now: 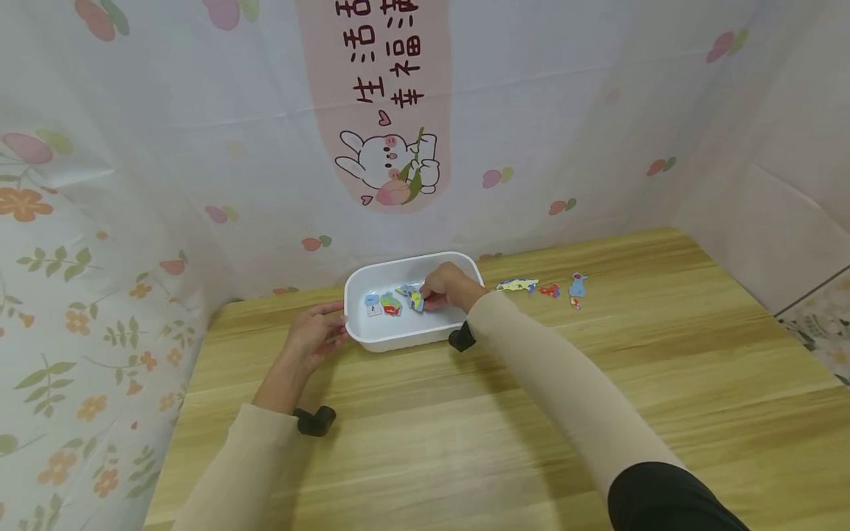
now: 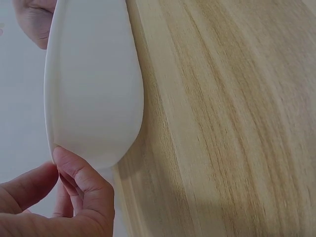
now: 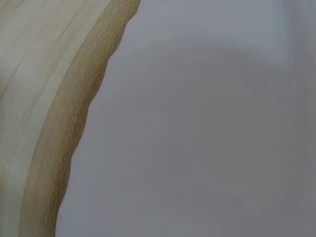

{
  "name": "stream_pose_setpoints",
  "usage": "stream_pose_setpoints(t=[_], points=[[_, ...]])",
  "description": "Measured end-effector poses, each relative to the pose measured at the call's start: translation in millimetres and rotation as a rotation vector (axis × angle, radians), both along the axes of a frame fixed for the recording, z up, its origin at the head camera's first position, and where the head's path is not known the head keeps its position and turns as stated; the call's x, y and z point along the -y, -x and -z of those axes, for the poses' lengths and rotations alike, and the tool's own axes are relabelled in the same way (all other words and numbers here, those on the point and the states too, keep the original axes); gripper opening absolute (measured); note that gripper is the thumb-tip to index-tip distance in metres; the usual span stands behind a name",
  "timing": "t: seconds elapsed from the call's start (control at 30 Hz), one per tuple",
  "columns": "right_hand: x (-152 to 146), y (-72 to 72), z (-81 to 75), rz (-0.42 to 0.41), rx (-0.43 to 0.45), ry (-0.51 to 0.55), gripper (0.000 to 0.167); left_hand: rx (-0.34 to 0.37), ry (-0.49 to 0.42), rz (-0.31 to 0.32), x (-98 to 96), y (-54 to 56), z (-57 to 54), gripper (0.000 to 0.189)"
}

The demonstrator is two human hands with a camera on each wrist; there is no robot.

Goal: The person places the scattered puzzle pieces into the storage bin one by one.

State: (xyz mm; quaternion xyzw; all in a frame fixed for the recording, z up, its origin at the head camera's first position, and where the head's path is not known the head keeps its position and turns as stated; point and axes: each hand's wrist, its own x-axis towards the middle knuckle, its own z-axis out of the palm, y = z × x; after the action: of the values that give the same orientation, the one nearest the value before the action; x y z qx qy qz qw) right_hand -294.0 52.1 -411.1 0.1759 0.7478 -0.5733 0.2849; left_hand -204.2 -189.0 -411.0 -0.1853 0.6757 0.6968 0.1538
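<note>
A white plastic tub (image 1: 392, 343) stands on the table against the wall cloth. My left hand (image 1: 315, 335) is at its left end; in the left wrist view, thumb and fingers pinch the tub's rim. Inside the tub, my right hand (image 1: 448, 286) pinches a flat blue-and-yellow cutout piece (image 1: 416, 301), its fingertips partly hidden. Left of it in the tub lie a green-and-red piece (image 1: 391, 304) and a small blue-and-pink piece (image 1: 373, 305). The right wrist view shows only the tub's outer wall (image 3: 187, 138) and some wood.
On the wooden table (image 1: 412, 442), right of the tub, lie a long yellow-and-blue piece (image 1: 518, 285), a red-and-blue piece (image 1: 550, 290), a light blue piece (image 1: 578, 285) and a small red-and-white piece (image 1: 575, 302). Printed cloth (image 1: 265, 147) hangs behind the table.
</note>
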Motion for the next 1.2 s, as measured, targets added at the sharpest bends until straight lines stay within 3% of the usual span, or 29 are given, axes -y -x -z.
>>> stream_pose_setpoints(t=[0.37,0.73,1.0,1.2], points=[[2.5,-1.0,-5.6,-0.012,-0.026,-0.021,0.009,0.006,0.002,-0.015,-0.9,-0.2,-0.7,0.044],[-1.4,1.9,-4.4,-0.071,-0.026,-0.048,0.016,-0.009,-0.008,-0.010,-2.4,0.2,0.7,0.042],[3.4,0.3,-2.6,-0.084,-0.019,-0.067,0.008,-0.008,-0.009,-0.023,-1.6,-1.4,1.9,0.042],[1.9,-0.1,-5.3,-0.097,-0.047,-0.101,0.013,-0.012,-0.007,-0.012,-0.7,0.2,1.5,0.043]])
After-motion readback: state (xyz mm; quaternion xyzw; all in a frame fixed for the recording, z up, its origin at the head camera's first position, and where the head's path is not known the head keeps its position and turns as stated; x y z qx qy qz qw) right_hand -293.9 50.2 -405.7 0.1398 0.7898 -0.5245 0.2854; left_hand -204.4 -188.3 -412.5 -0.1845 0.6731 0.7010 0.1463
